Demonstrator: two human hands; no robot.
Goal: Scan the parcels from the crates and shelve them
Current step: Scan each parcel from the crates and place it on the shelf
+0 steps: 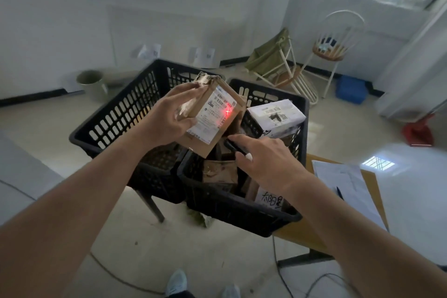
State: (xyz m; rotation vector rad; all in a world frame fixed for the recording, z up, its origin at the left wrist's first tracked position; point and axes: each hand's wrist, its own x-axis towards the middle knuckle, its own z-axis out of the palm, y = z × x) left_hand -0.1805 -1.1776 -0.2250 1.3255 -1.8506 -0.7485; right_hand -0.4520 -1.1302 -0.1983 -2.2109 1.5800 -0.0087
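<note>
Above the two black crates, the left hand (169, 118) has its fingers (187, 88) wrapped round the side of a small brown parcel (212, 116), thumb near the label's edge, clamping it tilted so the label (214, 113) faces up and right. Just below, the right hand (263, 159) is closed round a dark scanner (233, 147), forefinger stretched along its top, nose aimed up at the label. A red aiming cross sits on the label's right side, beside the barcode, not on it. To scan cleanly, I judge the beam should slide left onto the bars, parcel held steady, thumb clear of the print. More parcels lie in the right crate (229, 203); the left crate (116, 113) looks nearly empty.
</note>
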